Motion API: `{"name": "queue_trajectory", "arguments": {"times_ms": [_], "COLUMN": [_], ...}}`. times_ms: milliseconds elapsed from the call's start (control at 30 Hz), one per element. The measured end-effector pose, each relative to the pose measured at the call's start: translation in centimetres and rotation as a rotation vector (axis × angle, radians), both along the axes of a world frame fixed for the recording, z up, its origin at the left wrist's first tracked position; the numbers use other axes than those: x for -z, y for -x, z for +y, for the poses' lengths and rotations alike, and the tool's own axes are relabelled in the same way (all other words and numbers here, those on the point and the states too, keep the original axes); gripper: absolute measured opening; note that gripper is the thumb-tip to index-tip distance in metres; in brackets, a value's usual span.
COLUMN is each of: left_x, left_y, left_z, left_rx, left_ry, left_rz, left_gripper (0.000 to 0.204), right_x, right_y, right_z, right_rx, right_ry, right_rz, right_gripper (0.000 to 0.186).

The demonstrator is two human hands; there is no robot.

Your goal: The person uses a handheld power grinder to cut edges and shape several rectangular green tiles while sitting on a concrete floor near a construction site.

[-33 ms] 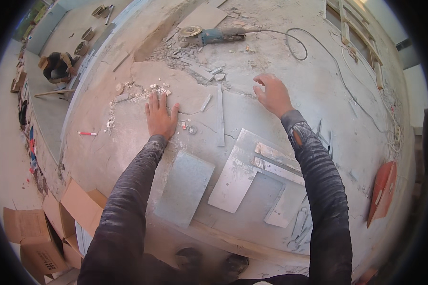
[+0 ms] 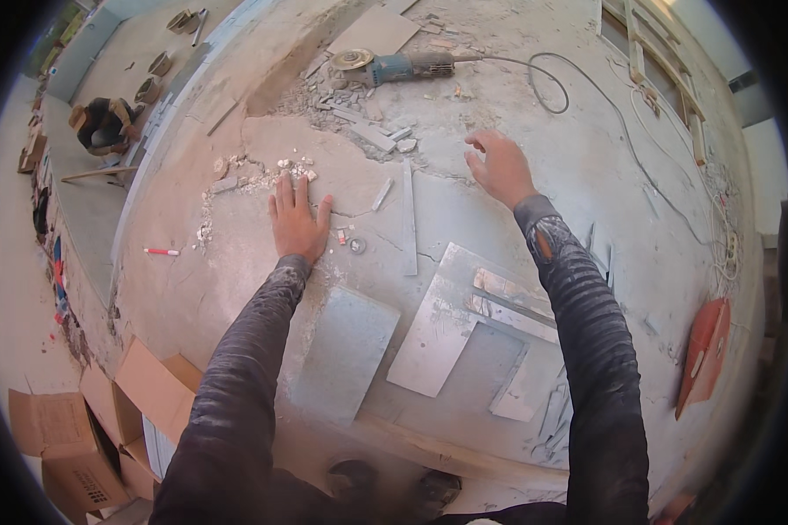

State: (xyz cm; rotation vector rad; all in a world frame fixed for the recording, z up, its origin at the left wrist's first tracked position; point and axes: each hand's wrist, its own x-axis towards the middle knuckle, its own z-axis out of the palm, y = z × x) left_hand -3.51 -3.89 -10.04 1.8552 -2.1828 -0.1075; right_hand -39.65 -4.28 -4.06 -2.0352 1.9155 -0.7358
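My left hand (image 2: 299, 219) is open, its fingers stretched out against the dusty concrete beside a patch of white crumbs (image 2: 280, 175). Near its thumb are a small round metal piece (image 2: 356, 246) and a tiny red-and-white bit (image 2: 341, 236). My right hand (image 2: 501, 166) is farther right, empty, with thumb and forefinger apart and the other fingers partly hidden. Between the hands lies a narrow grey tile strip (image 2: 409, 219) with a shorter strip (image 2: 382, 193) beside it. Closer to me are a grey rectangular tile (image 2: 346, 350) and a notched, cut tile (image 2: 433, 341).
An angle grinder (image 2: 403, 66) with a black cord lies beyond my hands near broken rubble. A red-and-white marker (image 2: 161, 252) is at left, cardboard boxes (image 2: 70, 429) at lower left. A red tool case (image 2: 703, 354) stands right. Another person (image 2: 105, 122) crouches far left.
The view has shifted very slightly, so the tiles sit a little lower and to the right. Both hands keep nearly the same pose.
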Motion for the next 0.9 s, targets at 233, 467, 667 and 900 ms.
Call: {"name": "queue_trajectory", "arguments": {"times_ms": [233,467,667,900], "left_x": [-1.0,-1.7,-1.8,-2.0], "left_y": [0.3,0.0,0.1,-0.1], "left_z": [-0.2,-0.4,-0.7,-0.8], "left_rx": [-0.012,-0.012,-0.024,-0.028], "left_ry": [-0.057,-0.097,-0.149,-0.187], "left_rz": [0.029,0.067,0.115,0.149], "left_gripper": [0.064,0.064,0.064,0.065], "right_x": [1.6,4.0,4.8,3.7], "right_y": [-3.1,-6.2,-6.7,-5.4], "right_z": [-13.7,-21.0,-24.1,-24.3], "right_rx": [0.179,0.174,0.17,0.112], "right_ry": [-0.061,-0.078,-0.177,-0.328], "right_rz": [0.247,0.432,0.547,0.564], "right_gripper": [0.038,0.061,0.063,0.067]}}
